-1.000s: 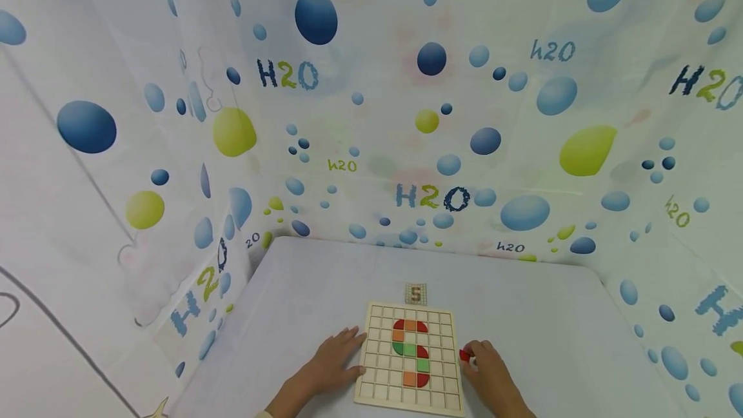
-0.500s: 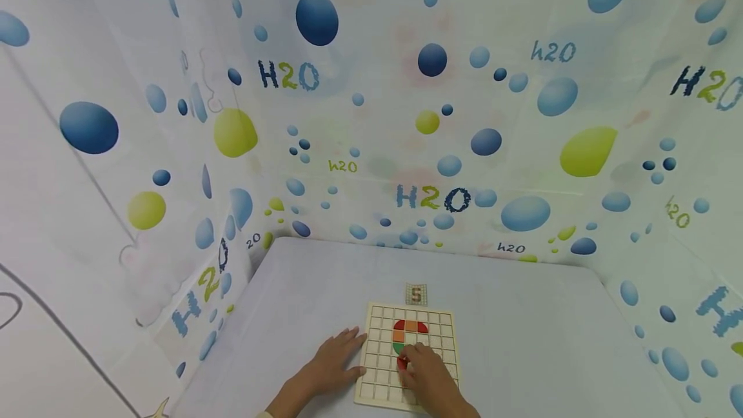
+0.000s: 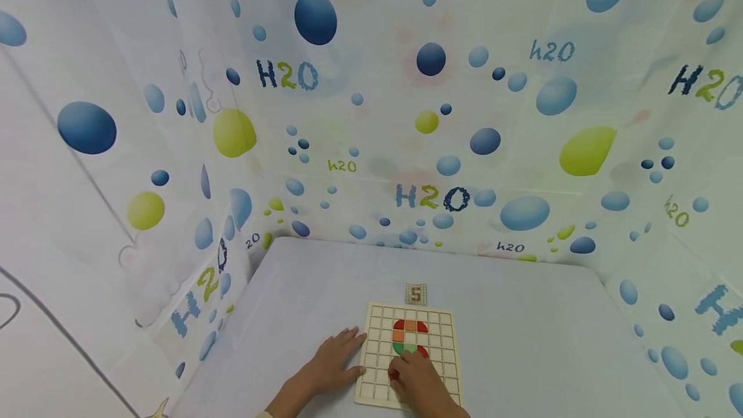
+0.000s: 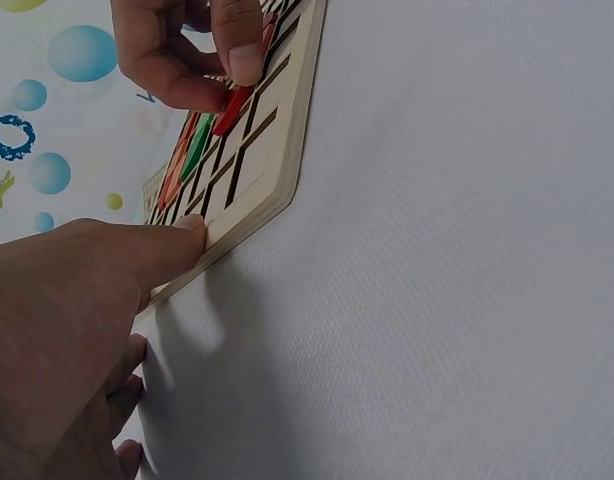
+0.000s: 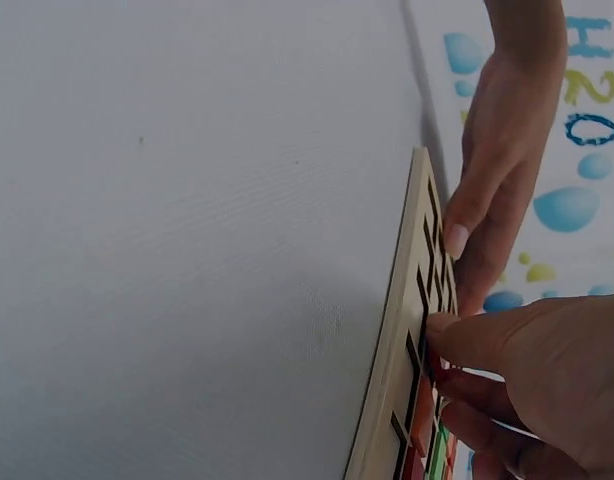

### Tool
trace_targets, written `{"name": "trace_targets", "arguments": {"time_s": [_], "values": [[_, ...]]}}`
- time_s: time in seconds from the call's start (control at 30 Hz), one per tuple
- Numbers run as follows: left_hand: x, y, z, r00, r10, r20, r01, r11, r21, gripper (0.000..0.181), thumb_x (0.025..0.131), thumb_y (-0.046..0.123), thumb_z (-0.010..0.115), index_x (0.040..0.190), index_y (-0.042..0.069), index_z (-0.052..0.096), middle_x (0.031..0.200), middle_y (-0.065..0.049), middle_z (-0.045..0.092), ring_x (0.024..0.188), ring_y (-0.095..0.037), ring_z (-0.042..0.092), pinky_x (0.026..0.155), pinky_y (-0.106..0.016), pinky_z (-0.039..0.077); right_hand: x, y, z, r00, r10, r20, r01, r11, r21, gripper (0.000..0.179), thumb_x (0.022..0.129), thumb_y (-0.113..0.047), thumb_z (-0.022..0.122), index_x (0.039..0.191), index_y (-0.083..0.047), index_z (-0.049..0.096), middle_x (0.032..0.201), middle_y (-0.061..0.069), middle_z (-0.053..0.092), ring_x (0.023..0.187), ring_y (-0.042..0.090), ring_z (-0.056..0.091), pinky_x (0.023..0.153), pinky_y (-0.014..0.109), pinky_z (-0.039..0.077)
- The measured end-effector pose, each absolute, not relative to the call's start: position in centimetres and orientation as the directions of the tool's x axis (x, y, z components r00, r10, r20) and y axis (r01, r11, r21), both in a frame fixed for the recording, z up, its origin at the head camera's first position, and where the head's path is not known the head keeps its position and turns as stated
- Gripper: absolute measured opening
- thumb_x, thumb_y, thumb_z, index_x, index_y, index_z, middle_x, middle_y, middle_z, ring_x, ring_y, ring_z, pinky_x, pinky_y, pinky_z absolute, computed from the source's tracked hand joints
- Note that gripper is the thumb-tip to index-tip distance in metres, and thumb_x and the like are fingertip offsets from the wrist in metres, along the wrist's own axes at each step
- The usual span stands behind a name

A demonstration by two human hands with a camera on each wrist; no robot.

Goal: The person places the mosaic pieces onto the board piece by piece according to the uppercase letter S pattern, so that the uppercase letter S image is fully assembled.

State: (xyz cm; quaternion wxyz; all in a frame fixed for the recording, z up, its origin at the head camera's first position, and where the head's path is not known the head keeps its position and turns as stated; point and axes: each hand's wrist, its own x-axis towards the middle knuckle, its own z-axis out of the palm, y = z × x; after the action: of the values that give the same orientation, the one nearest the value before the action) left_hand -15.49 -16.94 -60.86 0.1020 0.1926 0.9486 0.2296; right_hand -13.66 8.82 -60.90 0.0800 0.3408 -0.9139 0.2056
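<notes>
A square wooden grid board (image 3: 373,393) lies flat on the white table. Set in its cells are red, orange and green tiles (image 3: 410,326) in a curving line. My right hand (image 3: 420,380) is over the board's lower middle and pinches a red tile (image 4: 233,112) between thumb and fingers. In the left wrist view that tile is tilted against the grid, and I cannot tell whether it sits in a cell. The right hand hides several lower tiles. My left hand (image 3: 335,363), its fingers extended, rests at the board's left edge, the thumb touching the rim.
Just beyond the board lies a small card (image 3: 416,294) with a grid and a letter S pattern. The white table (image 3: 522,321) runs out on both sides. Patterned curtains (image 3: 371,115) hang behind and beside it.
My right hand has come from beside the board's right edge to over its lower middle, bringing the red tile along. The left hand and the board have stayed put.
</notes>
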Motion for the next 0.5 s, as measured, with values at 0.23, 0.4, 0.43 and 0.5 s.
{"name": "trace_targets", "arguments": {"time_s": [0.23,0.4,0.43,0.5], "values": [[-15.15,-16.85,-60.36,-0.902,0.425,-0.080,0.336,0.805,0.489,0.071,0.102,0.047,0.067,0.158,0.009,0.047,0.164,-0.019,0.044,0.152,-0.045,0.039,0.121,-0.069,0.032,-13.83,8.66,-60.77,-0.765,-0.595,0.245,-0.644,0.704,-0.300,0.020,0.088,-0.019,0.087,0.092,-0.021,0.067,0.087,-0.012,0.060,0.074,0.002,0.047,0.064,0.020,0.045],[-15.10,-16.81,-60.26,-0.904,0.420,-0.083,0.330,0.807,0.490,0.071,0.101,0.046,0.067,0.158,0.009,0.047,0.164,-0.019,0.044,0.152,-0.045,0.039,0.121,-0.069,0.032,-13.73,8.47,-60.82,-0.748,-0.603,0.278,-0.663,0.695,-0.278,0.020,0.087,-0.014,0.087,0.100,-0.019,0.073,0.088,-0.010,0.062,0.073,0.002,0.048,0.063,0.019,0.045],[-15.10,-16.81,-60.27,-0.904,0.419,-0.084,0.328,0.806,0.492,0.071,0.101,0.046,0.067,0.158,0.009,0.047,0.164,-0.019,0.044,0.152,-0.045,0.038,0.121,-0.069,0.032,-13.71,8.46,-60.84,-0.738,-0.607,0.294,-0.674,0.687,-0.272,0.019,0.087,-0.013,0.087,0.101,-0.018,0.075,0.088,-0.010,0.062,0.072,0.002,0.049,0.062,0.019,0.045],[-15.12,-16.81,-60.29,-0.904,0.420,-0.079,0.331,0.805,0.492,0.071,0.102,0.046,0.067,0.158,0.009,0.047,0.164,-0.020,0.044,0.152,-0.046,0.039,0.121,-0.070,0.032,-13.67,8.50,-60.86,-0.715,-0.617,0.327,-0.696,0.671,-0.257,0.018,0.087,-0.012,0.087,0.102,-0.018,0.078,0.087,-0.009,0.062,0.072,0.002,0.049,0.061,0.018,0.045]]}}
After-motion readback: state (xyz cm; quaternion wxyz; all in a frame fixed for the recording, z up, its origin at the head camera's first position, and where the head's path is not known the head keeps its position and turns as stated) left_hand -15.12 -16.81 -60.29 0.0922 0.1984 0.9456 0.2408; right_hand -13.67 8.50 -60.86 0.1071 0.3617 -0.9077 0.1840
